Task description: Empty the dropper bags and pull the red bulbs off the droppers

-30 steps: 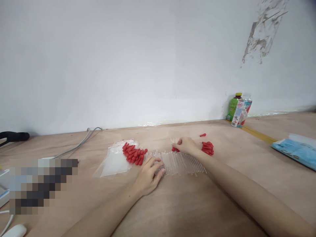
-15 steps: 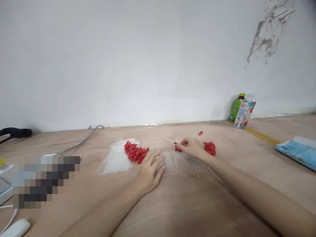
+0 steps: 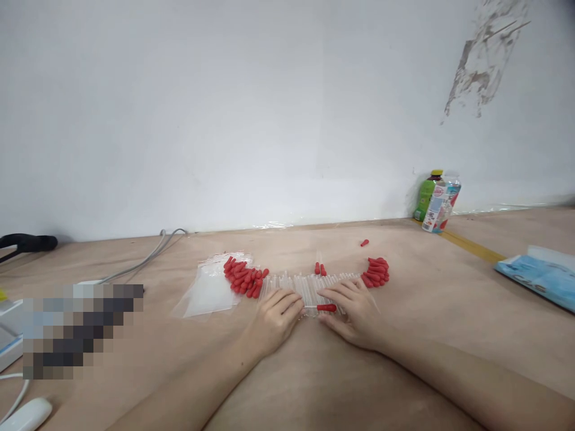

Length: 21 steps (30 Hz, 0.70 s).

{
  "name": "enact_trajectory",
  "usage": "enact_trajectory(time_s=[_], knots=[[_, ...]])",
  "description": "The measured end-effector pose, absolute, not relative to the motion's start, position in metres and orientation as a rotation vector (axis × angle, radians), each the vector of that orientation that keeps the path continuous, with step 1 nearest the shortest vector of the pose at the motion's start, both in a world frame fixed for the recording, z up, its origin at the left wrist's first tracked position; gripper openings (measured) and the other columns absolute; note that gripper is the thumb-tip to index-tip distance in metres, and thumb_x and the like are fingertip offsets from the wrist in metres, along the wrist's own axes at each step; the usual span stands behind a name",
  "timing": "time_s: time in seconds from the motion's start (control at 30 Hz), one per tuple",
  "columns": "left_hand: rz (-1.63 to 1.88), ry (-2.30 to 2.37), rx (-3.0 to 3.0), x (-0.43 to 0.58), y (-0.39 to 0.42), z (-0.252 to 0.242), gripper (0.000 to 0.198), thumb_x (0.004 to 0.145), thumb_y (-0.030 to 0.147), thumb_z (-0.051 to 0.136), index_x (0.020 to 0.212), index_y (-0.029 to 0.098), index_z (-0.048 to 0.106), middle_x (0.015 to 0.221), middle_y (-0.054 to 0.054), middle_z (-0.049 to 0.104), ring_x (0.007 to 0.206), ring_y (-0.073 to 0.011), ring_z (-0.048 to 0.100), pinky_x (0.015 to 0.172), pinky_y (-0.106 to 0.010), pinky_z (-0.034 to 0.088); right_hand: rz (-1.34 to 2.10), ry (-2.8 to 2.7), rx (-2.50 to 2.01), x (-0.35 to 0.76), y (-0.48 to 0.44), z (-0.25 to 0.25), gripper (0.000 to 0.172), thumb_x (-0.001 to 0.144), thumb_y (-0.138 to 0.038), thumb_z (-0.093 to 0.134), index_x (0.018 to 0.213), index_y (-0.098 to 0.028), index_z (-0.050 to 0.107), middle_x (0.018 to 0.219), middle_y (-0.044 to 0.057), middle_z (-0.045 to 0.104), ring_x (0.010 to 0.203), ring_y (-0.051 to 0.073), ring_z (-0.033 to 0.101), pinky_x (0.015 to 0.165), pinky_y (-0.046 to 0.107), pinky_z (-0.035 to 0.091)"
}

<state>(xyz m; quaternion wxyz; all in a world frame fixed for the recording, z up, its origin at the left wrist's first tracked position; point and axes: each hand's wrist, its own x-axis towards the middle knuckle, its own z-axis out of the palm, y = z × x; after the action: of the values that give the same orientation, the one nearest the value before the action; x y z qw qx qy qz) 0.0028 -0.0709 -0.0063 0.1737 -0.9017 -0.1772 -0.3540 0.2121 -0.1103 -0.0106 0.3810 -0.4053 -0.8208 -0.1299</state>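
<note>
A glass dropper with a red rubber bulb [image 3: 327, 307] lies crosswise over the row of clear glass tubes [image 3: 309, 287]. My left hand [image 3: 276, 314] has its thumb and fingers closed on the dropper's tube end. My right hand [image 3: 357, 308] is beside the bulb, thumb and fingers apart above and below it, without visibly gripping it. Behind the row, two red bulbs [image 3: 320, 269] sit side by side, seemingly on tubes. One pile of red bulbs [image 3: 245, 276] is left of the tubes, another pile [image 3: 377, 272] to the right.
Clear zip bags [image 3: 209, 293] lie under the left pile. A single red bulb [image 3: 364, 243] lies further back. Two bottles [image 3: 438, 203] stand by the wall, with a blue packet [image 3: 530, 278] at the right. A grey cable [image 3: 144, 263] and a white mouse [image 3: 29, 414] are leftward.
My right hand has come back from behind the tubes toward me and opened. My left hand has closed on the dropper, which now lies across the row.
</note>
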Motion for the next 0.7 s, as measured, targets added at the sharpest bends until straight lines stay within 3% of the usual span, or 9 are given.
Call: enact_trajectory(time_s=[0.17,0.3,0.5,0.6,0.7], knots=[[-1.006,-0.433,-2.567,0.009,-0.075,-0.009,0.009,0.082,0.013,0.051,0.088,0.014,0.058,0.085,-0.005,0.066,0.086,-0.017,0.059,0.082,-0.034,0.046,-0.583,-2.108,-0.866,0.207,-0.106,-0.017,0.011,0.083,-0.026,0.054,0.084,-0.019,0.063,0.058,-0.002,0.06,0.063,0.01,0.049,0.069,0.03,0.027],[-1.017,-0.399,-2.59,0.011,-0.076,-0.01,0.011,0.083,0.012,0.048,0.089,0.014,0.057,0.082,-0.005,0.066,0.09,-0.0167,0.059,0.091,-0.037,0.042,-0.697,-2.125,-0.804,0.213,-0.107,-0.02,0.009,0.082,-0.023,0.055,0.085,-0.018,0.062,0.06,-0.001,0.061,0.063,0.011,0.049,0.067,0.03,0.027],[-1.076,-0.387,-2.632,0.005,-0.076,-0.009,0.011,0.083,0.01,0.048,0.089,0.014,0.056,0.08,-0.003,0.066,0.093,-0.0167,0.059,0.093,-0.037,0.04,-0.822,-2.112,-0.709,0.222,-0.109,-0.017,0.014,0.079,-0.016,0.058,0.093,-0.015,0.06,0.065,-0.001,0.064,0.067,0.012,0.051,0.065,0.031,0.029],[-1.082,-0.421,-2.645,0.003,-0.077,-0.011,0.011,0.083,0.012,0.048,0.09,0.015,0.056,0.084,-0.004,0.065,0.091,-0.017,0.058,0.087,-0.034,0.044,-0.823,-2.134,-0.659,0.229,-0.109,-0.016,0.021,0.08,-0.017,0.058,0.1,-0.016,0.058,0.074,0.0,0.067,0.065,0.012,0.05,0.063,0.03,0.03],[-1.037,-0.575,-2.68,0.001,-0.076,-0.012,0.012,0.085,0.016,0.046,0.09,0.016,0.057,0.083,-0.004,0.062,0.077,-0.0142,0.057,0.068,-0.026,0.047,-0.81,-2.161,-0.657,0.24,-0.106,-0.014,0.021,0.082,-0.015,0.053,0.102,-0.017,0.058,0.073,0.001,0.067,0.06,0.011,0.048,0.058,0.03,0.031]])
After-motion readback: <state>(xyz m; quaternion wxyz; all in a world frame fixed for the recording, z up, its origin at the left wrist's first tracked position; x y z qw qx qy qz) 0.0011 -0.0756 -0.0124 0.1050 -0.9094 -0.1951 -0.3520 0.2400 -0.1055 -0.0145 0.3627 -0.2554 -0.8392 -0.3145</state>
